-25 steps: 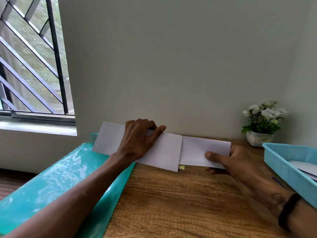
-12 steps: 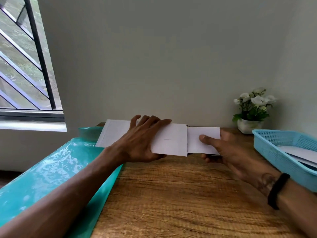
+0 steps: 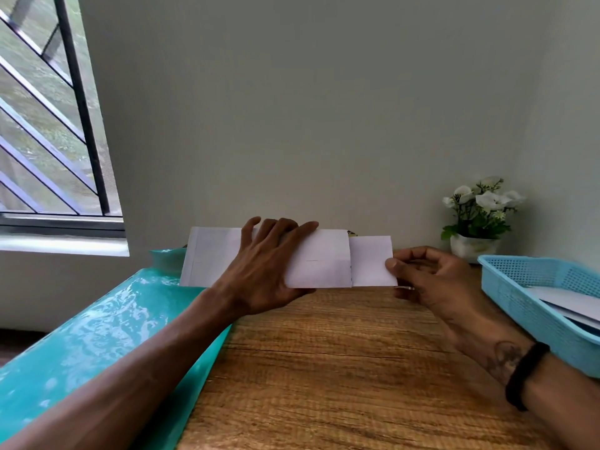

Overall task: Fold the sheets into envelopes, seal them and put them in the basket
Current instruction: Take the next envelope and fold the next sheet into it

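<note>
A white envelope [image 3: 324, 258] is held above the far side of the wooden table [image 3: 341, 368]. My left hand [image 3: 269, 267] lies over its front with straight fingers and the thumb under its lower edge. A folded white sheet [image 3: 370, 263] sticks out of the envelope's right end. My right hand [image 3: 428, 277] pinches the right edge of that sheet between thumb and curled fingers. The light blue basket [image 3: 519, 287] stands at the right edge with white envelopes inside.
A turquoise plastic surface [image 3: 97, 336] borders the table on the left. A white pot of white flowers [image 3: 477, 219] stands at the back right against the grey wall. A barred window is at the left. A small dark item peeks out behind the envelope.
The folded sheet has slid further into the envelope, leaving less of it showing on the right. My left fingers went from curled to straight across the envelope. The view shifted slightly.
</note>
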